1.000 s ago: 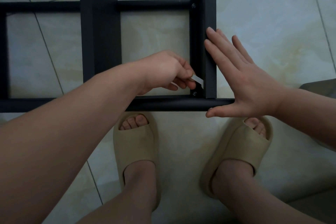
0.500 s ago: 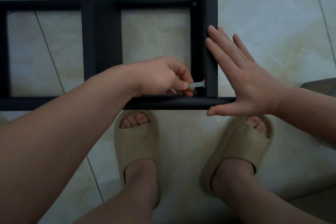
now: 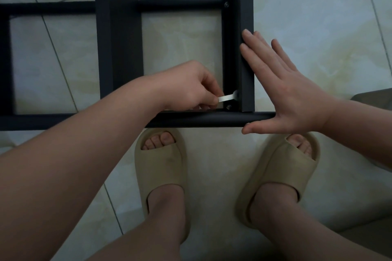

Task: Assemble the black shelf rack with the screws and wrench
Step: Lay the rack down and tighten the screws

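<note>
Black shelf rack (image 3: 118,48) is braced by the flat, released right hand (image 3: 290,95) while the left hand (image 3: 186,87) pinches the wrench (image 3: 228,97).

The shelf rack (image 3: 118,48) lies on the floor (image 3: 318,17) before me. My left hand (image 3: 186,87) holds the wrench (image 3: 228,97) inside its near right corner; my right hand (image 3: 290,95) lies flat outside that corner.

Found no legible text, label, brand, number or sign anywhere. Looked over the black shelf rack (image 3: 118,48), the wrench (image 3: 228,97), the beige slippers (image 3: 161,165) near the bottom and the floor tiles (image 3: 318,27): made out plain, unmarked surfaces only.
</note>
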Motion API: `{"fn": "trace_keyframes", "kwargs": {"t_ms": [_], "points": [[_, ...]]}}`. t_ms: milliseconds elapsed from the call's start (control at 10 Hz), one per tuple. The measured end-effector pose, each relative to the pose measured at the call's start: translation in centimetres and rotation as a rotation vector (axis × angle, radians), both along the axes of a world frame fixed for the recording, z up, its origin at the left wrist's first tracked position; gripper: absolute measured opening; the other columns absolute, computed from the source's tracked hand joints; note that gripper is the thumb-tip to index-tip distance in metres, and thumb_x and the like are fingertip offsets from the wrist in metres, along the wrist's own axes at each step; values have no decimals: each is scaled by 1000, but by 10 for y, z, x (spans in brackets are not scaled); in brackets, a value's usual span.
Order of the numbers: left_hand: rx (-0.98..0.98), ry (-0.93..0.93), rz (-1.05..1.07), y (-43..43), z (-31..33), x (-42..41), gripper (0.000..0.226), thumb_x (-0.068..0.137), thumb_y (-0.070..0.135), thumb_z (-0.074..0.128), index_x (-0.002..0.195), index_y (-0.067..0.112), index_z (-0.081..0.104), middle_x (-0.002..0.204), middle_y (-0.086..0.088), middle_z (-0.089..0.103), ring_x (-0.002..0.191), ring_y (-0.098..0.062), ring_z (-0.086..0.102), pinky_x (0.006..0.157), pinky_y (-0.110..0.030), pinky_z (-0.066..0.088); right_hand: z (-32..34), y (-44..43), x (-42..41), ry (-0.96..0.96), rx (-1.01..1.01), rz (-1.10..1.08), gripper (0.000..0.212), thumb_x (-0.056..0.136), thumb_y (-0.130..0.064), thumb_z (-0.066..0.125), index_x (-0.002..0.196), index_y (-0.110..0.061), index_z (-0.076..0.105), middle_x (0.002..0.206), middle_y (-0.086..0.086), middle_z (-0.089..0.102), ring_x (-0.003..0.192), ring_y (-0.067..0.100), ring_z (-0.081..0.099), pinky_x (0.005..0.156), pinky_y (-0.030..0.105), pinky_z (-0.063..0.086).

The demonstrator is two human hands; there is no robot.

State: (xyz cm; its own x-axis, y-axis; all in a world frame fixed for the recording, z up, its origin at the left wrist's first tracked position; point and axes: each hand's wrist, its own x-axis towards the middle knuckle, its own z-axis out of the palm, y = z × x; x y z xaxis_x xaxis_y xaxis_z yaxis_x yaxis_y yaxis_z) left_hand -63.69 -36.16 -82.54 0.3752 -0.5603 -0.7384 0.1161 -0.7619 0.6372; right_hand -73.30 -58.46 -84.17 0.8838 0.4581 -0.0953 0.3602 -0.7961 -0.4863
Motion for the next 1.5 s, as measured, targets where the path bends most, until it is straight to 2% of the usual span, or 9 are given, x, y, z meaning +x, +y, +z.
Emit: {"fn": "trace_keyframes", "kwargs": {"t_ms": [100,200,300,400,600,800,900,1300,1500], "points": [[4,-66,-15,-4,1,3,11,88,18,74,88,29,73,78,6,76,75,-8,71,81,-32,59,0,0,0,-5,0,0,124,82,-84,51,160,2,8,169,18,-1,157,31,-4,126,58,4],[8,-138,-19,-10,3,6,17,89,19,71,80,33,68,76,13,70,70,0,64,73,-23,49,0,0,0,-6,5,1,124,82,-84,51,160,1,8,169,18,-1,157,30,-4,126,56,3],[-39,-71,71,-16,5,5,19,91,14,67,80,29,68,78,10,66,72,-3,60,70,-28,52,-1,0,0,-3,3,-1,124,81,-84,53,160,1,7,170,17,-2,157,30,-4,126,57,4],[-67,117,249,-17,7,2,15,95,10,60,87,21,67,82,1,66,81,-11,62,79,-31,56,-1,0,0,-6,3,0,124,81,-84,52,160,0,6,170,17,-2,157,30,-5,126,57,4],[-158,501,588,-23,3,-6,13,102,24,52,96,17,62,89,0,73,91,-16,70,78,-30,52,-1,1,0,-5,6,-2,124,81,-83,53,160,0,7,170,17,-2,157,30,-5,126,57,4],[-112,375,601,-28,0,-9,10,100,27,57,95,20,62,77,4,74,74,-11,69,77,-29,53,0,0,0,-4,3,-3,125,81,-84,52,160,1,7,169,18,-1,157,30,-5,126,57,4],[-69,285,551,-27,0,-8,10,99,28,60,99,20,65,83,3,76,79,-13,70,80,-31,52,-1,0,0,-7,0,2,124,81,-84,52,160,1,7,169,18,-2,157,30,-5,126,57,4],[-18,237,481,-27,8,-4,12,97,31,63,104,22,67,82,5,78,81,-12,69,84,-33,52,-2,0,0,-8,2,3,124,82,-84,51,160,1,6,169,18,-3,157,31,-5,125,59,4],[-43,311,512,-29,6,-5,13,98,30,61,107,22,66,83,5,78,78,-11,70,82,-31,52,-3,0,0,-8,10,0,124,81,-83,52,160,2,7,169,19,-2,157,31,-5,126,58,4]]}}
